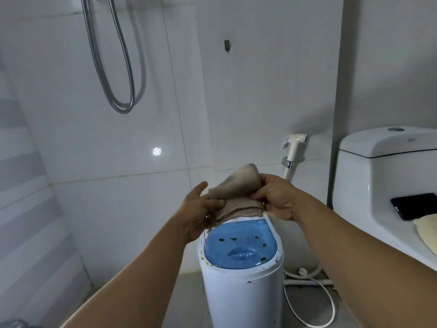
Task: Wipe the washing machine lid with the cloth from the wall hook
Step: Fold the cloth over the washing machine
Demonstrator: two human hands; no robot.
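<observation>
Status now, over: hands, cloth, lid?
Both hands, left and right, grip cloth above lid. Hook bare. Lid spotted, not yet wiped. Nothing in the way.

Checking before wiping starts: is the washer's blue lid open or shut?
Shut. The translucent blue plastic lid lies flat in the white washing machine's rim, dark specks on top; its far edge is hidden behind the beige cloth.

Coarse woven cloth, translucent blue plastic lid, glossy white wall tiles, ribbed metal hose.
</observation>
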